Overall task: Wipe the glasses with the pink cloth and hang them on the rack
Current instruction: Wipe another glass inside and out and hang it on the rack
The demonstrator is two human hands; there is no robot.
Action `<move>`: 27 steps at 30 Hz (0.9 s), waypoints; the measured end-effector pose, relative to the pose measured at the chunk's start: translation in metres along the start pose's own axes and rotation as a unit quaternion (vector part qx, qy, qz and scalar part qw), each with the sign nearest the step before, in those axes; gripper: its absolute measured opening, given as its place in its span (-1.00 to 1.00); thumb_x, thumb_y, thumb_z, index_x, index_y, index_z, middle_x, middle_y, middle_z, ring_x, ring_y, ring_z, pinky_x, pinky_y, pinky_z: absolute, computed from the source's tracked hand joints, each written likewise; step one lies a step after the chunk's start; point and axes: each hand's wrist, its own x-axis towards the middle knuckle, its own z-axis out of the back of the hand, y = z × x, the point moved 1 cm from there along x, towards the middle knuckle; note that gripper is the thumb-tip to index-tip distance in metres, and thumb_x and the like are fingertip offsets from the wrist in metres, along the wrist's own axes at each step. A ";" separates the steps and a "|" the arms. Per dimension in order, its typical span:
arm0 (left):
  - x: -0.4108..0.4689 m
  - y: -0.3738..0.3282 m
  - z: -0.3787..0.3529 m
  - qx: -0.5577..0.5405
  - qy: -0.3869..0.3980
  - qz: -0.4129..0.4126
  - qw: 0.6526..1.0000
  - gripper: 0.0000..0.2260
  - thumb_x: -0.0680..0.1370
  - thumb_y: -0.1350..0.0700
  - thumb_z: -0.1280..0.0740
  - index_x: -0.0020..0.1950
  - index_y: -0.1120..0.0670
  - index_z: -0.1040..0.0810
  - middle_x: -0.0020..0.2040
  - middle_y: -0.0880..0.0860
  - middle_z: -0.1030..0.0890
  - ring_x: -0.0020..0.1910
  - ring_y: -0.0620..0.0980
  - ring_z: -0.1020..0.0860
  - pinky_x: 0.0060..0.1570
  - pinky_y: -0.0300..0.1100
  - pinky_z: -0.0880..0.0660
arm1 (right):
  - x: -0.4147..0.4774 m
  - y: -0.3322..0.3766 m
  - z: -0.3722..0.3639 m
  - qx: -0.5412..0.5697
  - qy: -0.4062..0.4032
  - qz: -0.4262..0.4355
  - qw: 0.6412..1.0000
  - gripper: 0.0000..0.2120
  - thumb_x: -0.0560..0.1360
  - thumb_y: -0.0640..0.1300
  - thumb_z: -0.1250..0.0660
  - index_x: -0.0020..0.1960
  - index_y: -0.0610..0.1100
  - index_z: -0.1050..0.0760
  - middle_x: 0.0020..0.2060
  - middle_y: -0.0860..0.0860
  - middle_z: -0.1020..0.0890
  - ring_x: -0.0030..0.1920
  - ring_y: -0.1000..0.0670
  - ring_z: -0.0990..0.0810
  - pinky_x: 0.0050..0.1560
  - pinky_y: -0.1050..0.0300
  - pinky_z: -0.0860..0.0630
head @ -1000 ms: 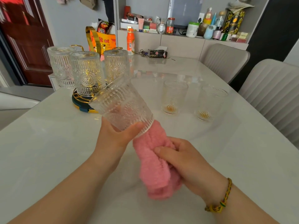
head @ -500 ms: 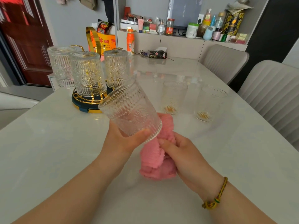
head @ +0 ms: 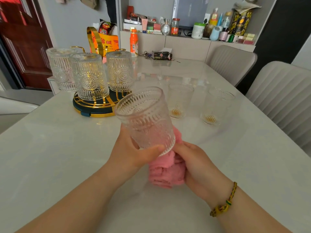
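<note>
- Our left hand [head: 134, 155] holds the ribbed clear glass [head: 146, 120] just in front of the gold-and-green round rack [head: 99, 106], fingers wrapped round its mouth end.
- Our right hand [head: 198, 165] has fingers pinching the fluffy pink cloth [head: 166, 174] beneath that mouth.
- The glass has tipped base-up and the cloth bunched shorter; we judge wiping nearly over, hanging next.

Pink cloth [head: 165, 175]; clear, seemingly beaded-and-ribbed glass [head: 146, 118]

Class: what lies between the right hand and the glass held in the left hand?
The pink cloth, gripped by the right hand and touching the lower end of the glass; the head view shows it.
</note>
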 end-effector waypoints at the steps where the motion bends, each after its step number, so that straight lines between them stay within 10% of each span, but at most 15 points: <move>1: 0.002 0.000 0.002 -0.001 -0.007 0.000 1.000 -0.23 0.06 -0.06 -0.45 0.21 0.21 -0.42 -0.03 -0.03 -0.65 -0.04 -0.18 -0.62 -0.15 -0.38 -0.52 | -0.001 0.001 -0.001 0.006 0.014 -0.014 1.000 -0.84 0.47 -0.24 -0.25 -0.09 -0.32 -0.54 -0.29 -0.13 -0.63 -0.30 0.00 -0.60 -0.25 0.23 -0.56; 8: 0.009 0.000 0.018 -0.027 -0.037 0.031 0.998 -0.21 0.00 -0.08 -0.43 0.20 0.12 -0.41 -0.03 -0.04 -0.61 -0.11 -0.23 -0.62 -0.18 -0.41 -0.52 | -0.006 0.007 0.004 -0.013 0.027 -0.053 0.998 -0.84 0.40 -0.18 -0.30 -0.35 -0.16 -0.45 -0.43 -0.05 -0.50 -0.41 0.03 -0.49 -0.36 0.25 -0.41; 12: 0.002 0.000 0.010 -0.025 -0.022 0.034 0.999 -0.33 -0.02 -0.06 -0.43 0.08 0.00 -0.42 -0.12 -0.12 -0.63 -0.13 -0.29 -0.61 -0.22 -0.44 -0.50 | -0.004 0.007 0.003 0.053 0.025 -0.044 0.997 -0.84 0.49 -0.22 -0.18 -0.17 -0.25 -0.50 -0.38 -0.10 -0.54 -0.45 0.05 -0.54 -0.44 0.31 -0.46; 20: 0.011 -0.001 0.018 -0.047 -0.066 0.004 0.997 -0.14 0.04 -0.04 -0.43 0.29 0.22 -0.33 0.06 0.12 -0.59 0.00 -0.04 -0.60 -0.09 -0.29 -0.55 | -0.013 0.003 -0.006 -0.086 0.093 -0.007 0.992 -0.93 0.36 -0.19 -0.30 -0.24 -0.20 -0.50 -0.41 -0.03 -0.54 -0.40 0.07 -0.51 -0.37 0.29 -0.44; 27: 0.003 -0.006 0.019 0.027 -0.024 0.037 0.999 -0.23 -0.07 -0.11 -0.41 0.14 -0.11 -0.38 0.00 -0.18 -0.55 -0.10 -0.38 -0.55 -0.16 -0.45 -0.48 | 0.000 0.024 0.025 -0.068 -0.109 0.095 0.987 -0.76 0.47 -0.32 -0.23 -0.34 -0.11 -0.43 -0.53 0.06 -0.53 -0.55 0.18 -0.48 -0.53 0.41 -0.38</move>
